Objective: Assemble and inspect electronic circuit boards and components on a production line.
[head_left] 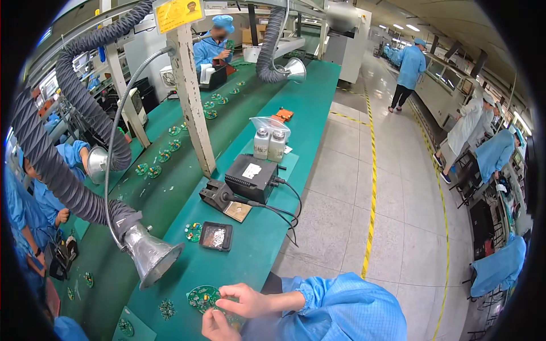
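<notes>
A round green circuit board [203, 298] with small components lies on the green bench, right by my fingertips. My right hand [244, 300] is closed in a pinch at the board's edge. Just below it, nearer the lower rim, my left hand [215, 326] is also pinched, its fingertips close to the same board. What sits between the fingers of either hand is too small or hidden to make out. Behind my hands, a bit more green board shows partly. To the left is a small heap of fine-leaded parts [166, 309].
Beyond my hands stand a black tray of small parts [215, 236], a soldering iron holder [217, 196], a black soldering station [251, 176] and two white bottles [268, 144]. A metal fume funnel [149, 256] hangs at left. Round boards line the conveyor [187, 170]; co-workers sit across it.
</notes>
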